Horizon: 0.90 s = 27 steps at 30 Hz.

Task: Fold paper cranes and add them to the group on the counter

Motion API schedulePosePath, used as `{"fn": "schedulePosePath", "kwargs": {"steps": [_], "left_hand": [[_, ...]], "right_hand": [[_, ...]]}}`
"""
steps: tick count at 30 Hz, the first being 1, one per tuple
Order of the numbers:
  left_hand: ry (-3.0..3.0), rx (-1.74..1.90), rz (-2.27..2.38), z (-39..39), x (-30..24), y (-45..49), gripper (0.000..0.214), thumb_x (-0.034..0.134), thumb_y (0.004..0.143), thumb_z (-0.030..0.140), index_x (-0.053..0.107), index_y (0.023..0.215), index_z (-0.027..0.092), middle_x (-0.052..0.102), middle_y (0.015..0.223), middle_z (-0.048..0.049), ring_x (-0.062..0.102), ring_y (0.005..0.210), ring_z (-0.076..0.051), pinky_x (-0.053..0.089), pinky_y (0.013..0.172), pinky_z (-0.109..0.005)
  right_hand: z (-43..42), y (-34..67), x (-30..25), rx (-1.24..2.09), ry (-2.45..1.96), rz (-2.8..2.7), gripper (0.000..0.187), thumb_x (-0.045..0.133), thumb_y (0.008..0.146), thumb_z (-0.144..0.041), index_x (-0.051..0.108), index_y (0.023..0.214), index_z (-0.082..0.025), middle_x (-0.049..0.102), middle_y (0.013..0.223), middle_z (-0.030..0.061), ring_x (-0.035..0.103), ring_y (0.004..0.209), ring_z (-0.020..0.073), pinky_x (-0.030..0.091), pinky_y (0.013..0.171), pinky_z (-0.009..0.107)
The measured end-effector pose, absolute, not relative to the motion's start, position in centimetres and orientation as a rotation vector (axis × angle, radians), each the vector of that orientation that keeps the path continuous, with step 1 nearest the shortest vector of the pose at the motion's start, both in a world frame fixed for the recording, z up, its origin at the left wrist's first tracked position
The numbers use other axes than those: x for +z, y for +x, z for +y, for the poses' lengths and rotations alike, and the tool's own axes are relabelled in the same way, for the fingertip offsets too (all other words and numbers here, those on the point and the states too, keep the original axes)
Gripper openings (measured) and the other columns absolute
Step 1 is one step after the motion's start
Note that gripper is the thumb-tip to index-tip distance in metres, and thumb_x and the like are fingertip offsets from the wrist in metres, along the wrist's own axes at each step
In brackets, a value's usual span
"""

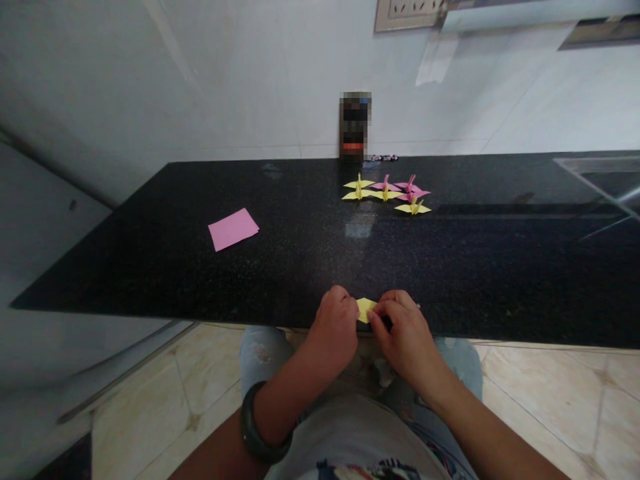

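Observation:
A small folded piece of yellow paper lies between my two hands at the front edge of the black countertop. My left hand is closed on its left side, with the fingertips partly hidden behind the knuckles. On the other side my right hand pinches the paper between thumb and fingers. Farther back stand several folded paper cranes, among them a yellow crane and a pink crane. Off to the left rests a stack of pink paper.
Against the wall stands a dark upright object, blurred out, with a small beaded string beside it. A sink edge is at the far right. A wall socket is above.

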State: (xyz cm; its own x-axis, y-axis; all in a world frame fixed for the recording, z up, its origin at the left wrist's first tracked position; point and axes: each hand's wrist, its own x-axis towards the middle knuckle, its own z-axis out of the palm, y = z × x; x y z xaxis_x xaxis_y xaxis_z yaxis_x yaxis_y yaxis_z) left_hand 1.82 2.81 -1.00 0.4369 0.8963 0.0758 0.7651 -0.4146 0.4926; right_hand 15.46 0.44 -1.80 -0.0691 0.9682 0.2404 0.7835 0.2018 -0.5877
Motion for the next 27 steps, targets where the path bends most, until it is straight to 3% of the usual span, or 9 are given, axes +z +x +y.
{"fn": "schedulePosePath", "kwargs": {"steps": [6, 10, 12, 16, 19, 23, 27], "left_hand": [[2.370, 0.510, 1.406, 1.9, -1.4, 1.2, 0.019, 0.034, 0.081, 0.010, 0.052, 0.077, 0.014, 0.049, 0.084, -0.0050, 0.045, 0.082, -0.016, 0.040, 0.074, -0.032], [2.577, 0.499, 1.332, 0.3, -2.0, 0.3, 0.028, 0.036, 0.084, 0.015, 0.047, 0.109, 0.015, 0.048, 0.106, -0.0097, 0.042, 0.097, -0.020, 0.038, 0.082, -0.037], [2.640, 0.435, 1.366, -0.1, -2.1, 0.1, 0.033, 0.038, 0.084, 0.021, 0.044, 0.116, 0.018, 0.047, 0.112, -0.0102, 0.041, 0.098, -0.023, 0.038, 0.082, -0.041], [2.677, 0.382, 1.414, -0.2, -1.9, 0.2, 0.032, 0.040, 0.083, 0.026, 0.047, 0.114, 0.021, 0.049, 0.112, -0.0092, 0.042, 0.095, -0.024, 0.039, 0.079, -0.042], [2.686, 0.379, 1.426, -0.1, -1.7, 0.3, 0.032, 0.039, 0.084, 0.028, 0.048, 0.113, 0.021, 0.050, 0.110, -0.0088, 0.043, 0.095, -0.024, 0.039, 0.078, -0.042], [2.678, 0.363, 1.442, -0.1, -1.7, 0.5, 0.031, 0.038, 0.084, 0.028, 0.049, 0.111, 0.021, 0.050, 0.110, -0.0082, 0.043, 0.095, -0.024, 0.038, 0.078, -0.041], [2.676, 0.344, 1.464, -0.3, -1.8, 0.7, 0.030, 0.037, 0.084, 0.028, 0.049, 0.110, 0.021, 0.049, 0.110, -0.0085, 0.043, 0.095, -0.024, 0.038, 0.078, -0.041]], "right_hand": [[0.4, 15.5, -1.8, 0.389, -1.603, -1.901, 0.014, 0.047, 0.077, -0.014, 0.055, 0.065, -0.016, 0.049, 0.075, 0.0063, 0.048, 0.072, 0.0181, 0.039, 0.066, 0.031], [0.5, 15.3, -1.7, 0.383, -1.611, -1.900, 0.014, 0.047, 0.077, -0.015, 0.055, 0.066, -0.016, 0.050, 0.075, 0.0063, 0.049, 0.072, 0.0181, 0.040, 0.066, 0.031], [0.5, 15.2, -1.7, 0.381, -1.613, -1.904, 0.014, 0.046, 0.077, -0.015, 0.056, 0.066, -0.016, 0.050, 0.076, 0.0064, 0.049, 0.073, 0.0181, 0.040, 0.066, 0.031], [0.3, 15.7, -1.9, 0.384, -1.545, -1.908, 0.015, 0.045, 0.079, -0.016, 0.055, 0.069, -0.016, 0.050, 0.077, 0.0065, 0.049, 0.073, 0.0176, 0.040, 0.065, 0.030], [-0.4, 16.7, -2.2, 0.395, -1.444, -1.956, 0.014, 0.043, 0.080, -0.016, 0.057, 0.081, -0.015, 0.050, 0.081, 0.0071, 0.048, 0.076, 0.0174, 0.041, 0.065, 0.030], [-1.4, 17.3, -2.8, 0.299, -1.367, -2.254, 0.035, 0.043, 0.078, -0.013, 0.051, 0.113, -0.016, 0.049, 0.079, 0.0071, 0.045, 0.074, 0.0188, 0.039, 0.065, 0.033], [-1.5, 16.9, -2.8, 0.204, -1.438, -2.402, 0.039, 0.046, 0.077, -0.016, 0.051, 0.115, -0.014, 0.050, 0.079, 0.0082, 0.044, 0.074, 0.0204, 0.037, 0.068, 0.035]]}}
